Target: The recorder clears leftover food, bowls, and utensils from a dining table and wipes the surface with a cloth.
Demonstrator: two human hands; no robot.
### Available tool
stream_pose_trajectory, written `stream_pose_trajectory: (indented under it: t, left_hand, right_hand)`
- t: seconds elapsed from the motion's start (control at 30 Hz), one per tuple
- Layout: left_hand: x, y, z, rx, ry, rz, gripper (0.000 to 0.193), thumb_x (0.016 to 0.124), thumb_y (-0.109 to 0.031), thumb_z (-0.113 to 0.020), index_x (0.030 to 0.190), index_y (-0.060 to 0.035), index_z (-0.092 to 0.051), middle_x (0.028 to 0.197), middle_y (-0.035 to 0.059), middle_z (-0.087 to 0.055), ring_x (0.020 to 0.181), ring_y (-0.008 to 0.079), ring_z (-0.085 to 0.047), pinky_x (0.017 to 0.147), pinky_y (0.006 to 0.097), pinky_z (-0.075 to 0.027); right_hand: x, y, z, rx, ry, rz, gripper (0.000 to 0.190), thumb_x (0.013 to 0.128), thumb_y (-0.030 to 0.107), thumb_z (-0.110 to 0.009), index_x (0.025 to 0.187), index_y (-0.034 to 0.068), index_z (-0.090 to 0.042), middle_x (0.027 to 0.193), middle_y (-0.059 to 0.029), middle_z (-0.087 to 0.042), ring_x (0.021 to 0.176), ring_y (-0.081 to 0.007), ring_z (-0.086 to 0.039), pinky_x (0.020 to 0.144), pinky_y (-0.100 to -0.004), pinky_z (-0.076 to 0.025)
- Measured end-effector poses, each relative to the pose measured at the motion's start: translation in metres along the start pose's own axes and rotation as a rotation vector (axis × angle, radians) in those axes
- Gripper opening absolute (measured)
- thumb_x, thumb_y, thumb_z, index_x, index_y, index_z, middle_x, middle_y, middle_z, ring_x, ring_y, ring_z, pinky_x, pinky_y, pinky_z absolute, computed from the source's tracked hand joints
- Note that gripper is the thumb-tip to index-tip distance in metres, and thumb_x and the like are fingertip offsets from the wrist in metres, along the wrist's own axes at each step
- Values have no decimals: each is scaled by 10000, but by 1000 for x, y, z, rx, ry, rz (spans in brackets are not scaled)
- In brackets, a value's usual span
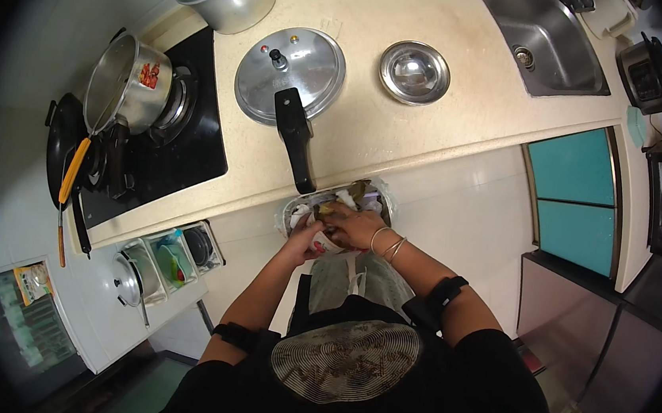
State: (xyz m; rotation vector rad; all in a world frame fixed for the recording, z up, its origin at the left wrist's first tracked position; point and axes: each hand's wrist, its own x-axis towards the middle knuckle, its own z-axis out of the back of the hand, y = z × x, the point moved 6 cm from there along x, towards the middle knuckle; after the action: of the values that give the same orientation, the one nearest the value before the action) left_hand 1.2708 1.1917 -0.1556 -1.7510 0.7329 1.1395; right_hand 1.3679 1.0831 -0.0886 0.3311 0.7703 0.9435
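A container of mixed scraps, lined with a clear plastic bag (390,199), stands below the counter's front edge. At its near side my left hand (304,241) grips the rim of a white bowl or tub with a red pattern (324,244). My right hand (354,226), with bangles at the wrist, reaches over that bowl, fingers bent downward; whether they hold anything is hidden. Above on the counter lies a pressure cooker lid (320,68), its black handle jutting past the edge towards the container. A round steel bowl (414,73) sits to the lid's right.
On the left, a black gas hob (196,152) bears an open pot (139,86) with an orange-handled tool (74,170), and a dark pan. A large lidded pot (237,0) stands behind. The sink (553,43) is at upper right; an open drawer of dishes (173,296) extends at lower left.
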Motion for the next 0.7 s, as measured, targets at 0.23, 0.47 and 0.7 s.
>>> stream_pose_trajectory:
  t: [0.23,0.47,0.7]
  left_hand:
    - [-26,-33,14,719,-510,-368,792,647,-301,-690,1347,-247,-324,1153,244,-387,920,345,-483,724,399,-465]
    - [-76,-59,-34,1233,-543,-620,779,588,-252,-721,1294,-237,-392,1059,249,-378,975,421,-375,816,474,-414]
    - [-87,-55,-36,1422,-534,-666,812,570,-242,-722,1303,-274,-374,1098,211,-367,982,399,-371,767,441,-468]
  right_hand:
    - [3,-18,-20,-58,-174,-194,385,754,259,-577,1136,284,-537,1255,-106,-422,828,-281,-635,726,-439,-483]
    - [16,-38,-33,-148,-154,-310,361,806,295,-549,1164,267,-510,1273,-102,-378,930,-289,-603,792,-459,-447]
    - [0,-38,-35,-97,-215,-270,434,810,312,-555,1229,251,-464,1356,-95,-311,953,-297,-590,801,-446,-451]
